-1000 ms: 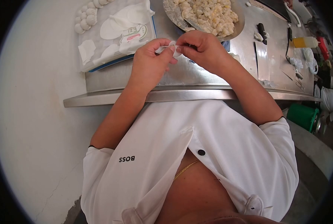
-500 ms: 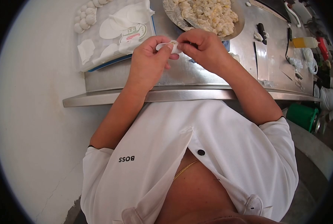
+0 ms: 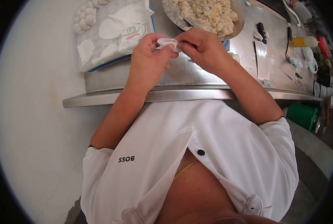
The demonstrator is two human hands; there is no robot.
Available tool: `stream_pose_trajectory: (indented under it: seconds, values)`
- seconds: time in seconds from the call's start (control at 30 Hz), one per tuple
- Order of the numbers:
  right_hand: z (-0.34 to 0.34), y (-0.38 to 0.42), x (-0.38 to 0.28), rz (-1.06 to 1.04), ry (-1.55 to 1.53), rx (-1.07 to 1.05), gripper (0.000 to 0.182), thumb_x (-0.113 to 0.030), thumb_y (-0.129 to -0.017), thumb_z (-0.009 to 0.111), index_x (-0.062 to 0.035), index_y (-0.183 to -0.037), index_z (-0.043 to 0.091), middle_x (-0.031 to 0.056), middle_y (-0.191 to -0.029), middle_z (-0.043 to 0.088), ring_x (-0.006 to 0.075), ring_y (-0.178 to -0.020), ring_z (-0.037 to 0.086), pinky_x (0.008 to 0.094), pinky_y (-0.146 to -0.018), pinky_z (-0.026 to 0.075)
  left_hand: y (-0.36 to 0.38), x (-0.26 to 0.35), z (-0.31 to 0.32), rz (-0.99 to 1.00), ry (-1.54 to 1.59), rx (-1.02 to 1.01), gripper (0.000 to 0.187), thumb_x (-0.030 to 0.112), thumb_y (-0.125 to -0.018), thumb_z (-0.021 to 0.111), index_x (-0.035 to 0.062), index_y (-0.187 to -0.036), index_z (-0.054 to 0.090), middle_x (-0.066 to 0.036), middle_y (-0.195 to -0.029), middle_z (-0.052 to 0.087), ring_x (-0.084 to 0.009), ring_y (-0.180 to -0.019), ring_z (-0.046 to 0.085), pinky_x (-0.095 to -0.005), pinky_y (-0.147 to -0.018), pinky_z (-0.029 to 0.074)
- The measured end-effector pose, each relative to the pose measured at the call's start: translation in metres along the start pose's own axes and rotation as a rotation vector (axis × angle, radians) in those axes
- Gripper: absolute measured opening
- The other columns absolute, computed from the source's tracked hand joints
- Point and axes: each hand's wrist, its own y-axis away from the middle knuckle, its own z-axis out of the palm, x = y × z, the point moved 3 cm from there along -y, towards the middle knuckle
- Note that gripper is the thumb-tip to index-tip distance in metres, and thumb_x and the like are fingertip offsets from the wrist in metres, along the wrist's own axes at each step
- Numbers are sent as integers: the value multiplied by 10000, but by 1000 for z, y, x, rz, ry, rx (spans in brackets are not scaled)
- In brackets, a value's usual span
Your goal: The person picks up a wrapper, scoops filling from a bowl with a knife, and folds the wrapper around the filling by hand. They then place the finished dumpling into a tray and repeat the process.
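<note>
A small white dough wrapper (image 3: 168,43) is held between both hands above the steel table's front part. My left hand (image 3: 151,56) is closed round its left side, thumb on top. My right hand (image 3: 202,48) pinches its right edge between thumb and fingers. Whatever lies inside the wrapper is mostly hidden by the fingers. Just beyond the hands stands a round metal bowl (image 3: 241,22) with a pale, chunky filling (image 3: 211,16). To the left lies a tray (image 3: 90,68) with loose white wrappers (image 3: 110,29) and several round white dumplings (image 3: 85,23) at its far left.
On the steel table (image 3: 174,76), to the right, lie a cleaver (image 3: 261,61) with a black handle, another dark-handled tool (image 3: 289,37) and a yellow bottle (image 3: 304,42). A green bin (image 3: 302,115) stands below the right edge. Part of another person shows at the far right.
The wrapper's raised edge has folded over further between my fingers, and both hands have shifted slightly. Part of another person has come into view at the far right.
</note>
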Motion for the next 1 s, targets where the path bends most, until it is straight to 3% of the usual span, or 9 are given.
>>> stream_pose_trajectory:
  seconds: [0.4,0.57,0.77,0.93,1.0]
  values:
    - [0,1,-4,-165,191,29,156,-92,-846,663,-46,-994,674,93,-840,633,255,-763,628,341,-665,502,2,1,3,-80,-164,-74,246,94,-924,615,-44,-1126,609,-79,-897,678,-132,-780,692,-212,-548,478]
    - [-2,2,-5,-103,162,24,156,-98,-845,664,-54,-994,676,97,-849,636,272,-770,630,350,-665,503,0,-1,1,-2,10,-24,237,102,-926,616,-35,-1119,613,-75,-913,678,-124,-776,686,-212,-556,478]
    - [0,3,-11,-115,177,52,176,-96,-845,663,-64,-1018,672,101,-885,637,276,-777,634,356,-670,506,3,2,2,-75,-176,-41,232,101,-930,610,-26,-1125,614,-76,-962,680,-121,-777,685,-213,-562,482]
    - [1,2,-7,-145,189,26,172,-100,-850,664,-63,-1018,671,101,-887,637,281,-778,636,356,-670,510,3,2,4,-24,-117,-16,218,102,-934,606,-28,-1108,614,-72,-949,679,-123,-782,686,-214,-562,482]
    - [0,1,-6,-136,156,84,138,-149,-838,642,-89,-960,665,92,-820,617,294,-753,633,400,-655,508,3,3,3,10,-67,22,211,103,-936,605,-28,-1101,615,-73,-946,678,-124,-783,687,-214,-562,482]
